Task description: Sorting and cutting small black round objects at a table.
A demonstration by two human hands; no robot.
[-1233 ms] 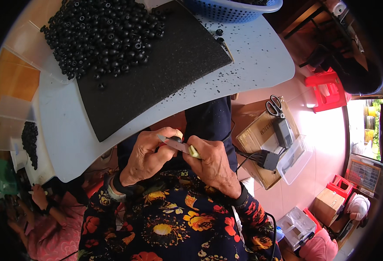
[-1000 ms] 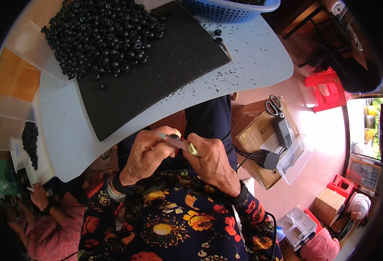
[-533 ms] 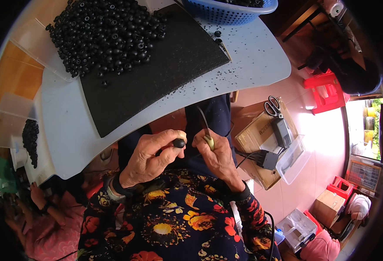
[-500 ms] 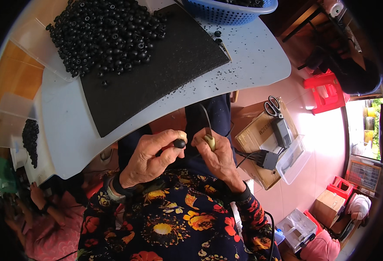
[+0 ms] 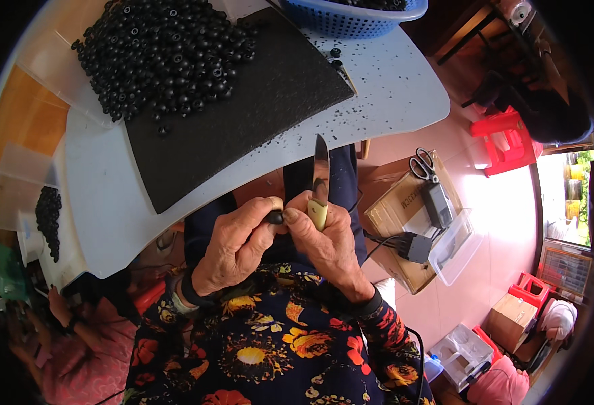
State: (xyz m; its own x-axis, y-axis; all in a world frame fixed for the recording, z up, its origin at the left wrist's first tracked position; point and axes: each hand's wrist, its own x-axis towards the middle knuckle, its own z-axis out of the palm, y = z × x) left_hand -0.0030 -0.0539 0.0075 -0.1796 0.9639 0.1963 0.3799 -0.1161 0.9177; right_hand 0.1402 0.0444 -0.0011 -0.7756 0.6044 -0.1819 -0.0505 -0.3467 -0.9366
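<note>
Between the thumb and fingers of my left hand (image 5: 233,241) is a small round black part (image 5: 275,217). My right hand (image 5: 327,239) is closed round the pale handle of a knife (image 5: 320,172), whose blade points up and away from me. My right thumb reaches over to the black part, so the two hands meet above my lap. Beyond them, a big heap of similar black parts (image 5: 165,61) lies on a dark mat (image 5: 243,128) on the table.
Black scraps litter the white table (image 5: 405,94). A blue basket (image 5: 358,20) stands at the far edge. To the right are a cardboard box (image 5: 395,202) with scissors (image 5: 424,164) and a red stool (image 5: 503,142). Another person's arm (image 5: 74,317) shows at lower left.
The knife has turned so the flat of its blade shows. My right hand has come left, bringing its thumb to the black part in my left hand.
</note>
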